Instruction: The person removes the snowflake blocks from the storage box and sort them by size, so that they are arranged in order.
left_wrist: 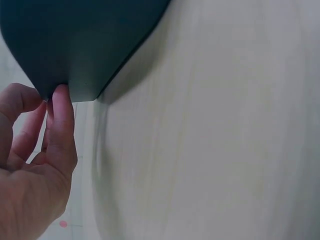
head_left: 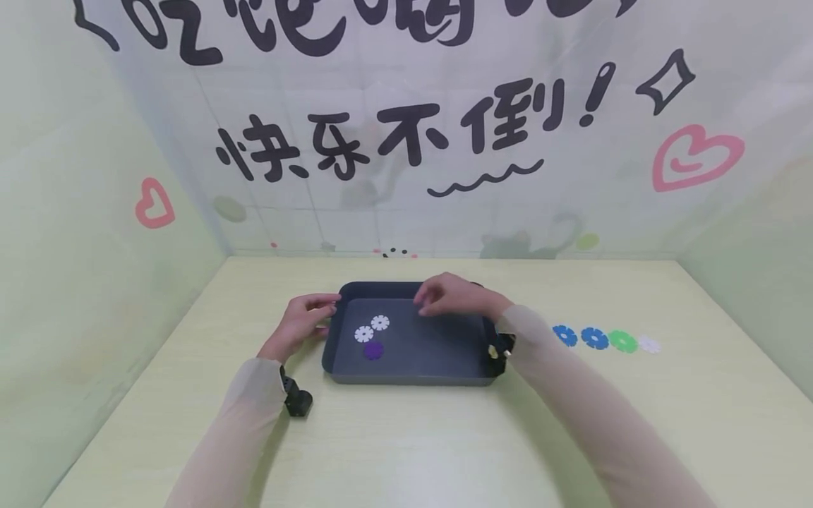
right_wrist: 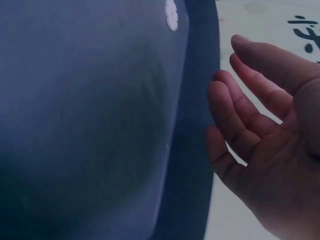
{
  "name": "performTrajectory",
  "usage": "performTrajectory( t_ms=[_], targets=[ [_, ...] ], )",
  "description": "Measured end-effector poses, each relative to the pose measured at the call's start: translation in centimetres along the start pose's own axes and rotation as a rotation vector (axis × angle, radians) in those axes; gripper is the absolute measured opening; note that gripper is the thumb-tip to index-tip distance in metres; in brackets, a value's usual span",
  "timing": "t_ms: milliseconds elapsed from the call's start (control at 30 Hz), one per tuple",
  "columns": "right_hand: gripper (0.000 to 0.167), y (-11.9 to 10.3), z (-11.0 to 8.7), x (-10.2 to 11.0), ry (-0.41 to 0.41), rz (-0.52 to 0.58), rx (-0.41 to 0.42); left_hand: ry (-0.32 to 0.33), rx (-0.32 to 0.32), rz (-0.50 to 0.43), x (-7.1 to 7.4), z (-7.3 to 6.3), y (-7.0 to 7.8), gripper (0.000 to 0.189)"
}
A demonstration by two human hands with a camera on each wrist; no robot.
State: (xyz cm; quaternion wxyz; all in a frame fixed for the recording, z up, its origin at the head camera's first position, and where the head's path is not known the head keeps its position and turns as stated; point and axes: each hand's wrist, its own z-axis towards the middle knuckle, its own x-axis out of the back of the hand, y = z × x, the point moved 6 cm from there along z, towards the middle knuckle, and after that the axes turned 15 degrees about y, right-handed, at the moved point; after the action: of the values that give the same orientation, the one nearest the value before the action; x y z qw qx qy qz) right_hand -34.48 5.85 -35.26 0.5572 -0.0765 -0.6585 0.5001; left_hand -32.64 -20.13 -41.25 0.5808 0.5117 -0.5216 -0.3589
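A dark grey rectangular tray lies on the table, with two white notched discs and a purple notched disc in its left part. My left hand pinches the tray's left edge between thumb and fingers; the left wrist view shows the fingertips against the outer wall. Over the tray's far right part hovers my right hand, its fingers loosely bent and apart. Nothing shows between them in the right wrist view, where one white disc is partly visible in the tray.
Right of the tray, two blue notched discs, a green disc and a pale disc lie in a row on the pale wooden table. A printed backdrop rises behind the table, with side panels at left and right.
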Motion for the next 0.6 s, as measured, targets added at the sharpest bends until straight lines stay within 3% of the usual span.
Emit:
performTrajectory(
  t_ms=[333,600],
  targets=[
    [0.027,-0.1,3.6,-4.7,-0.037,-0.030,-0.055,0.005,-0.007,0.005,0.1,0.0,0.1,0.038],
    [0.028,0.2,4.7,-5.9,-0.025,-0.087,-0.075,0.008,-0.011,-0.002,0.0,0.2,0.0,0.038]
  ],
)
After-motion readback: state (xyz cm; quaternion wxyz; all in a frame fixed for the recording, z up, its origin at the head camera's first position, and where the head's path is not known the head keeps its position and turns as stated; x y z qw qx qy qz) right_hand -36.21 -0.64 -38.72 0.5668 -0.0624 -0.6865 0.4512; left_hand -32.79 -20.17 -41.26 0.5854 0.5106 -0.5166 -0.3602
